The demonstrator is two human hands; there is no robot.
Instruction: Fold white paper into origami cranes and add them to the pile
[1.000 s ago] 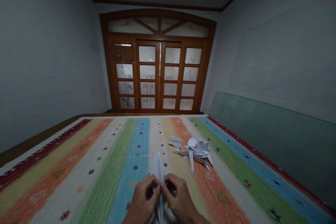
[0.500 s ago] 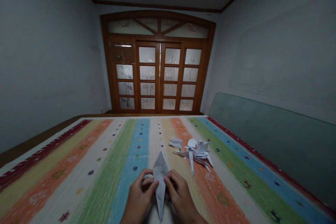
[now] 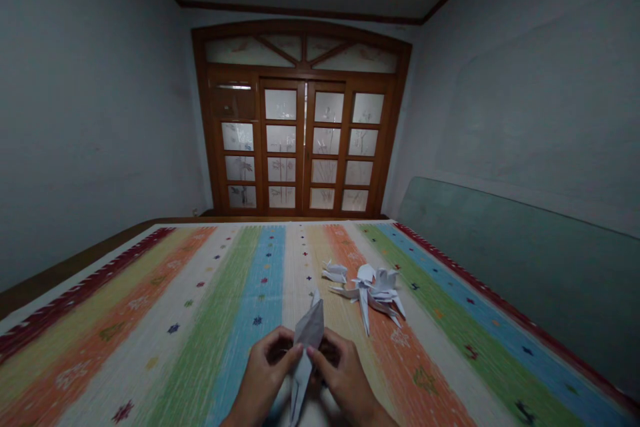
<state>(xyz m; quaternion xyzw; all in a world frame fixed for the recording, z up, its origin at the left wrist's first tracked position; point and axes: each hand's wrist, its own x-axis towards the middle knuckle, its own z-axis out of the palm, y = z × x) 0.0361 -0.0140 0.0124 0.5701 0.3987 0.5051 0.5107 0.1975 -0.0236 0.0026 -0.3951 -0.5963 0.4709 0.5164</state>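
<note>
A long, pointed piece of folded white paper (image 3: 309,331) is pinched between my two hands, low in the middle of the head view. My left hand (image 3: 267,367) grips its left edge with the thumb on the near face. From the other side, my right hand (image 3: 345,367) does the same, and the two thumb tips almost meet. A narrow paper point sticks up behind the top flap. The lower end of the paper tapers toward me and looks split. Fingers behind the paper are partly hidden.
Several folded white paper figures (image 3: 373,290) lie in a cluster on the striped tablecloth (image 3: 190,340), right of my hands. A smaller folded figure (image 3: 335,272) sits just left of them. A pale green panel (image 3: 520,260) runs along the table's right side; wooden doors (image 3: 305,147) stand beyond.
The folded paper has tilted, its top now leaning right and its lower end left. A thin point has appeared behind the top flap. My thumbs have come closer together.
</note>
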